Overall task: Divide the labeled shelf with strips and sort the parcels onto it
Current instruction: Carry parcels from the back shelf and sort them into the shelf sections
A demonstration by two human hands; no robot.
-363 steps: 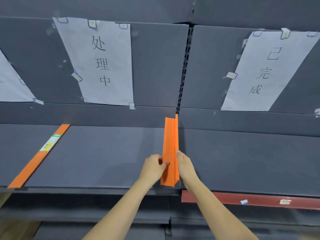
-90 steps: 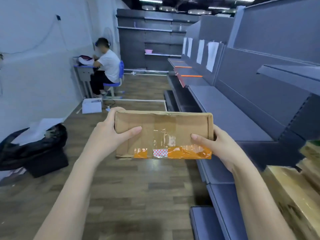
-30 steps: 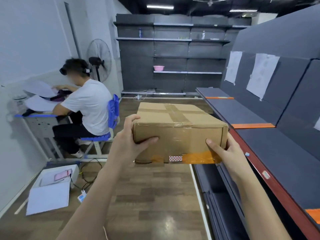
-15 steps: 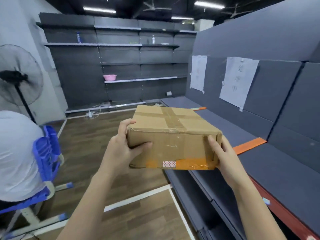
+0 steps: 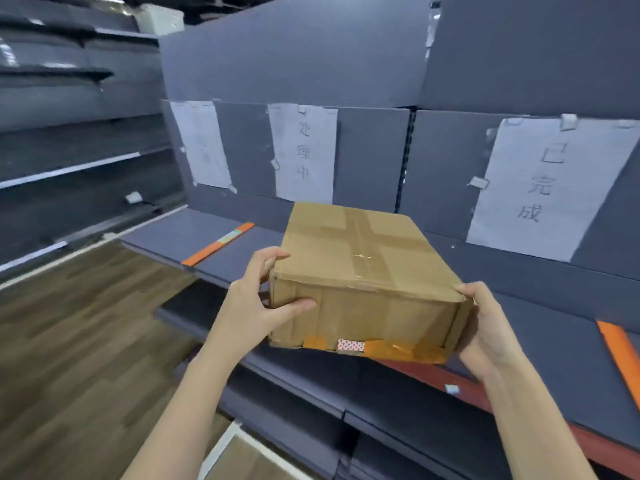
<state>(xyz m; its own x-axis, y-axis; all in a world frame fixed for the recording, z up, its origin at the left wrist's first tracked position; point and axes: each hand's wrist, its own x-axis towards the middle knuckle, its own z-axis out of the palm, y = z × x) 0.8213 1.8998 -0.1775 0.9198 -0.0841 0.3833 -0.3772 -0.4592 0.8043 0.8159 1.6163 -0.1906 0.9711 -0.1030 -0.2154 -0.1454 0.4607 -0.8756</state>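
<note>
Both hands are on the cardboard box [image 5: 363,278] in the middle of the frame, held up in the air in front of the gray shelf [image 5: 214,237]. The left hand [image 5: 256,306] has its grip closed on the box's near left corner, thumb across the front face; the right hand [image 5: 485,327] clamps the right end. Orange tape and a small red-and-white sticker run along the box's bottom front edge. Paper sign [image 5: 303,152] behind reads 处理中, the sign at right [image 5: 543,188] reads 已完成. Two orange strips lie flat on the shelf: one at center left [image 5: 218,249], another at the right edge [image 5: 621,358].
</note>
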